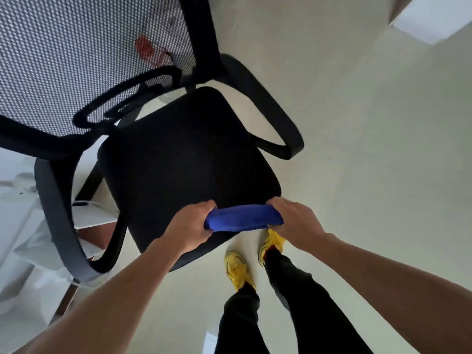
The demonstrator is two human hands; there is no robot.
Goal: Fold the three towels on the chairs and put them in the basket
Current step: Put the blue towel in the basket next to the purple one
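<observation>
Pale floor (357, 149), no readable writing anywhere. Black office chair (184, 159); folded blue towel (242, 217) at the seat's front edge, left hand (190, 227) and right hand (293, 221) clamped on its ends.

Yellow shoes (240, 270) on pale floor (370, 149); possibly white shelving (94, 215) left.

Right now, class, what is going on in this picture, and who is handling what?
A person stands at a black office chair and holds a blue towel in both hands. The left hand grips one end and the right hand grips the other. The towel is already folded into a narrow bundle, at the front edge of the seat. No basket is in view, so the towel has not yet been put away.
</observation>
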